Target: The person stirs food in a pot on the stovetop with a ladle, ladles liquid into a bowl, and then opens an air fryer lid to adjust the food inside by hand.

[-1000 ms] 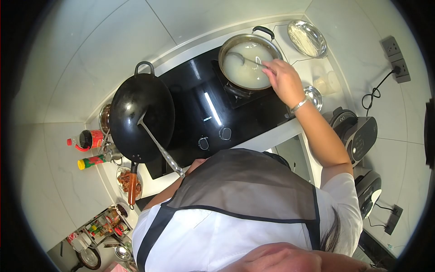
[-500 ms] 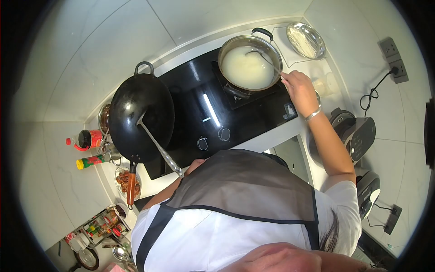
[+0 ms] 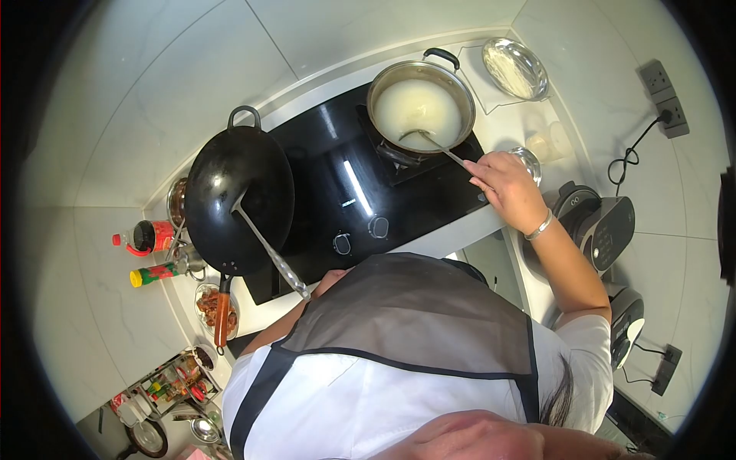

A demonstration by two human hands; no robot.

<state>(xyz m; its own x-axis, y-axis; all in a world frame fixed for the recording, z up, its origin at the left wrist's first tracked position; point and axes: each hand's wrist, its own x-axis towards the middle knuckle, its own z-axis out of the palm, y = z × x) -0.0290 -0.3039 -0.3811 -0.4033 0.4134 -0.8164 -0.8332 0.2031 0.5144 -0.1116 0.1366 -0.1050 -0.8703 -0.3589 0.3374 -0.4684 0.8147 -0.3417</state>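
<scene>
My right hand [image 3: 506,184] is closed around the handle of a metal ladle [image 3: 443,146]. The ladle's head dips into cloudy white liquid [image 3: 410,100] at the near side of a steel pot [image 3: 464,86]. This pot stands on the right burner of a black glass cooktop [image 3: 330,169]. Mostly hidden by the apron, my left hand [image 3: 330,280] rests low by the front of the cooktop; its fingers do not show clearly. To its left is a black wok [image 3: 238,169] with a wooden handle, and a long-handled metal utensil [image 3: 268,249] lies across it.
A steel bowl of pale strands [image 3: 514,69] sits behind the pot, right. A small glass bowl [image 3: 527,165] and a dark rice cooker [image 3: 606,230] are beside my right arm. Bottles [image 3: 157,235] and a plate of brown food [image 3: 208,307] stand at left.
My right hand has moved down toward me, drawing the ladle's head from the pot's far right part to its near side. My left hand has stayed in place.
</scene>
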